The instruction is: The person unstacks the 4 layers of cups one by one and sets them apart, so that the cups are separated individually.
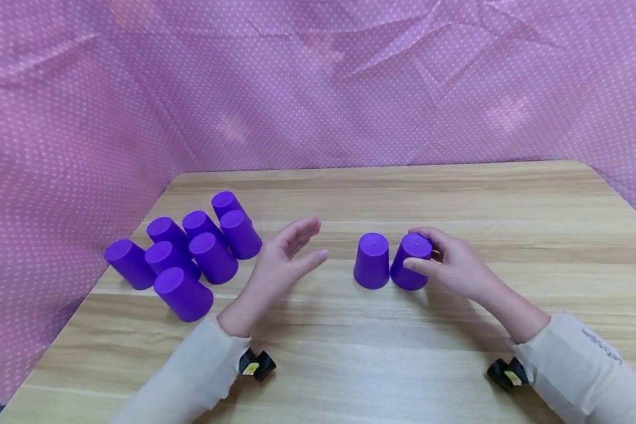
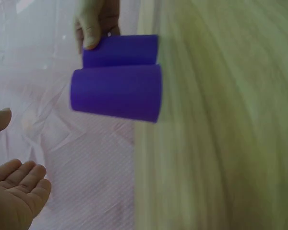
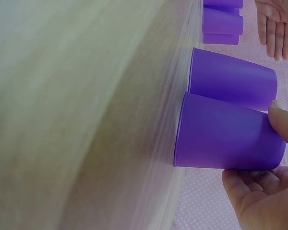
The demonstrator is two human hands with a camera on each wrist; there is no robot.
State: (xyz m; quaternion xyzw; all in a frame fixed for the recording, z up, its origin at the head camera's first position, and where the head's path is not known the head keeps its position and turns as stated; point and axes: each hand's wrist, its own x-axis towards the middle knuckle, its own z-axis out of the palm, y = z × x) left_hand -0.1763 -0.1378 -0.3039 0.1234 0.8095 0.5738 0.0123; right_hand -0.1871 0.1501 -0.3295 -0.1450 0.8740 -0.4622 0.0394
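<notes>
Two purple cups stand upside down side by side near the middle of the table. My right hand [image 1: 453, 262] grips the right cup [image 1: 416, 274], thumb on its near side and fingers round the far side. Close beside it is the left cup [image 1: 372, 262], which no hand touches. My left hand [image 1: 281, 259] is held over the table with fingers extended and thumb apart, holding nothing. It is between the left cup and a group of several purple cups [image 1: 212, 258]. In the right wrist view, the gripped cup [image 3: 225, 134] has its rim at the tabletop.
The grouped cups stand upside down in close rows on the left part of the wooden table [image 1: 350, 365]. A pink dotted cloth [image 1: 318, 88] hangs behind the table and along its left side. Each sleeve has a small black device at the wrist.
</notes>
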